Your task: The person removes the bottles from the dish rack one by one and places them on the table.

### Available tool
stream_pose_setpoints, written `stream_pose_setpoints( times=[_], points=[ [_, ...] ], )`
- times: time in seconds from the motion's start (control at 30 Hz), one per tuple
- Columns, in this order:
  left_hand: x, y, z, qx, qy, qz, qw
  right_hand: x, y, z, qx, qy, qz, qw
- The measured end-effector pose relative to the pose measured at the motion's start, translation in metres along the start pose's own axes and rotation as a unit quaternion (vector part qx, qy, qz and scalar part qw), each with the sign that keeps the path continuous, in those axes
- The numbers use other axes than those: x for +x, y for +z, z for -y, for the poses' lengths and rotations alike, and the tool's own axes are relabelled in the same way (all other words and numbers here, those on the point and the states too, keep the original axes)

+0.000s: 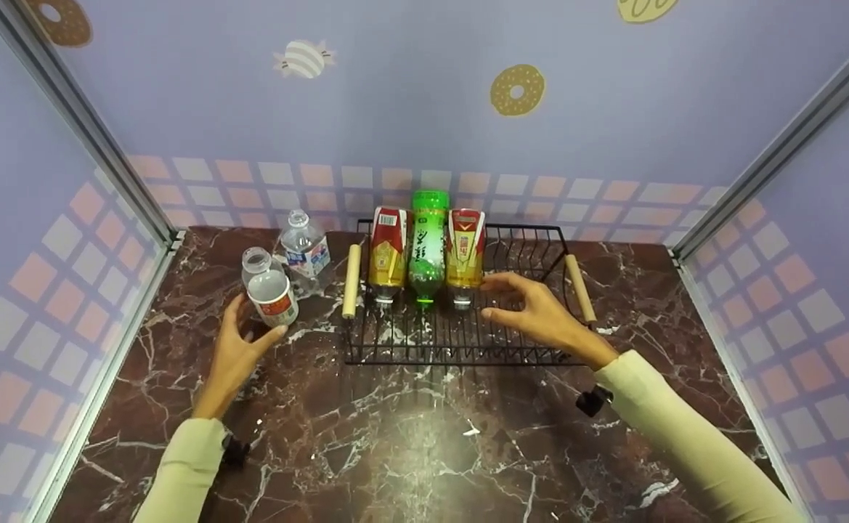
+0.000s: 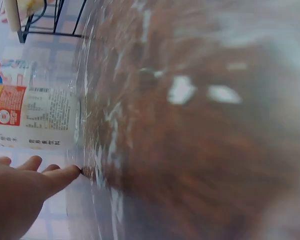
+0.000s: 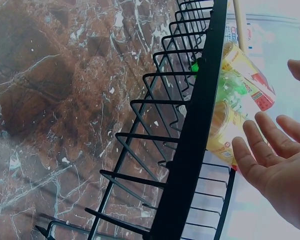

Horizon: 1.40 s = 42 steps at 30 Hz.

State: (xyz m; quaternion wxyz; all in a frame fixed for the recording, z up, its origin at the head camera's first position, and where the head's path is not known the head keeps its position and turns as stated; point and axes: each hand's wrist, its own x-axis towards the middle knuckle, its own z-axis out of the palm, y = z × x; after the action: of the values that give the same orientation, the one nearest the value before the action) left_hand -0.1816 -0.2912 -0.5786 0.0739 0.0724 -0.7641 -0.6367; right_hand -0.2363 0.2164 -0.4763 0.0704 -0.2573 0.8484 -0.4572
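In the head view my left hand (image 1: 241,345) is beside a clear, capless bottle (image 1: 273,298) with a white and red label. Its thumb and fingers are spread on either side of the bottle; the left wrist view shows a gap between the fingers (image 2: 32,177) and the label (image 2: 47,115). My right hand (image 1: 537,312) is over the black wire basket (image 1: 460,356), fingers loosely extended next to a red and yellow bottle (image 1: 465,250). That bottle lies neck toward me, beside a green bottle (image 1: 428,243) and another red and yellow bottle (image 1: 389,250).
A second clear bottle (image 1: 305,250) with a blue and white label stands behind the first. Wooden handles (image 1: 352,282) flank the basket on its left and right. Patterned panels (image 1: 424,109) enclose the brown marbled tabletop (image 1: 366,443) at the back and sides.
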Motion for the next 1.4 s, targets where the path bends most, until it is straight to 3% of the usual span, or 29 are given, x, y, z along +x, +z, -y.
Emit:
stream_pose_setpoints(
  times=[0.2, 0.43, 0.7, 1.17, 1.4],
  points=[
    [-0.026, 0.004, -0.007, 0.047, -0.015, 0.009, 0.9987, 0.0, -0.003, 0.002, -0.01, 0.006, -0.004, 0.9999],
    [-0.043, 0.016, -0.014, 0.083, 0.002, 0.047, 0.9955, 0.0, -0.002, 0.002, -0.002, 0.002, -0.004, 1.0],
    [-0.049, 0.028, -0.023, 0.14, 0.037, 0.082, 0.9861, 0.0, -0.005, 0.002, -0.002, 0.003, -0.01, 0.9999],
    [-0.056, 0.053, -0.038, 0.119, 0.062, 0.142, 0.9808, -0.002, -0.006, 0.001, 0.001, 0.006, -0.027, 0.9996],
    [-0.059, 0.064, -0.046, 0.12, 0.088, 0.157, 0.9764, -0.006, -0.007, -0.002, -0.012, 0.008, -0.028, 0.9995]
  ],
)
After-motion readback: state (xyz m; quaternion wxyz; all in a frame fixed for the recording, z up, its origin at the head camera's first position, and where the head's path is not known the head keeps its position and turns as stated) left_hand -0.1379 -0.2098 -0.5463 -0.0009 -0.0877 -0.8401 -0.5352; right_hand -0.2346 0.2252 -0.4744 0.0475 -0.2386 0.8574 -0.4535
